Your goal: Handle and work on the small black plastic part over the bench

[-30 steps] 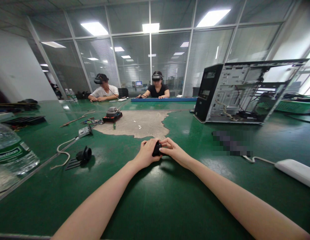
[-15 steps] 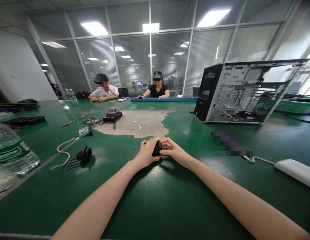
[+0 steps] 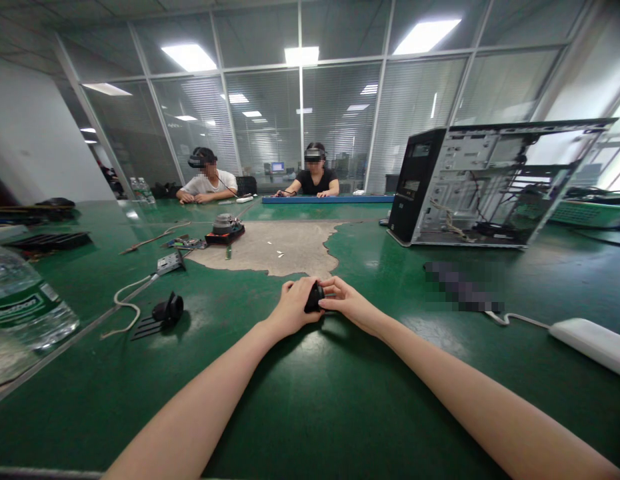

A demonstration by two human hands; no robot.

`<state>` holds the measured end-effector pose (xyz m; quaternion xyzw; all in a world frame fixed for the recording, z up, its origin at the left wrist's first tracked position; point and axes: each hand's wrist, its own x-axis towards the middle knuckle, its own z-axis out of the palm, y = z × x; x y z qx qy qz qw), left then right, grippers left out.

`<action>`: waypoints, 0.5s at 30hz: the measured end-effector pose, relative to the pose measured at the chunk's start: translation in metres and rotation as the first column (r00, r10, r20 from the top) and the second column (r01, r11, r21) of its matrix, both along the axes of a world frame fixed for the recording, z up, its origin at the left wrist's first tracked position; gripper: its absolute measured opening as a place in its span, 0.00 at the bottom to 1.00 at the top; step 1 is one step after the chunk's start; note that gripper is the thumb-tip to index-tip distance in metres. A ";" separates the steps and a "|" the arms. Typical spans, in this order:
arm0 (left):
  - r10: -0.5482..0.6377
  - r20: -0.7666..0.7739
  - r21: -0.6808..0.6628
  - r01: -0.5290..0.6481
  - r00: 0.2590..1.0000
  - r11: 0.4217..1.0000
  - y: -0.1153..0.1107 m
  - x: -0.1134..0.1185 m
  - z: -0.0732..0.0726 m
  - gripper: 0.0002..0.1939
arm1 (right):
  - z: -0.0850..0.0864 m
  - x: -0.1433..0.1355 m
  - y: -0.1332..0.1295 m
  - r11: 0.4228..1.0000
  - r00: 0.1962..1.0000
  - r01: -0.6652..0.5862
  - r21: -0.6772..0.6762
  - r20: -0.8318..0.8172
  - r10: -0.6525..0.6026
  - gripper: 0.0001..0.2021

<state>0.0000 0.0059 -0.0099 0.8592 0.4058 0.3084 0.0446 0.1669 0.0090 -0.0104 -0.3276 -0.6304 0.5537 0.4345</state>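
Observation:
Between my two hands is a small black rounded part [image 3: 314, 297], just above or on the green tabletop; its exact kind is hidden by my fingers. My left hand [image 3: 294, 307] wraps round it from the left. The fingertips and thumb of my right hand [image 3: 347, 300] pinch its right side. A similar-looking black plastic piece with a round end and flat prongs [image 3: 165, 312] lies to the left. Near it rests a small metal bracket [image 3: 169, 263] with a pale cable [image 3: 133, 305].
An opened computer case [image 3: 470, 187] stands at the right, with a white power strip [image 3: 593, 340] nearer. A water bottle [image 3: 27, 303] is at the left edge. A red-and-black part with a metal top [image 3: 225, 230] sits on the bare patch [image 3: 270, 250]. Two people sit across the table.

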 end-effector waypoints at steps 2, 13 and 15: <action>0.002 -0.004 -0.001 -0.002 1.000 1.000 0.000 0.000 0.000 0.30 | 0.002 0.000 -0.002 1.000 1.000 -0.011 0.011 -0.018 0.011 0.16; -0.005 0.007 0.008 0.005 1.000 1.000 0.000 0.001 0.000 0.29 | -0.005 -0.001 0.004 0.999 0.998 0.055 0.001 -0.007 -0.055 0.15; -0.004 0.004 0.005 0.004 1.000 1.000 -0.001 0.001 0.000 0.29 | -0.005 0.000 0.004 1.000 1.000 0.030 0.006 -0.004 -0.030 0.15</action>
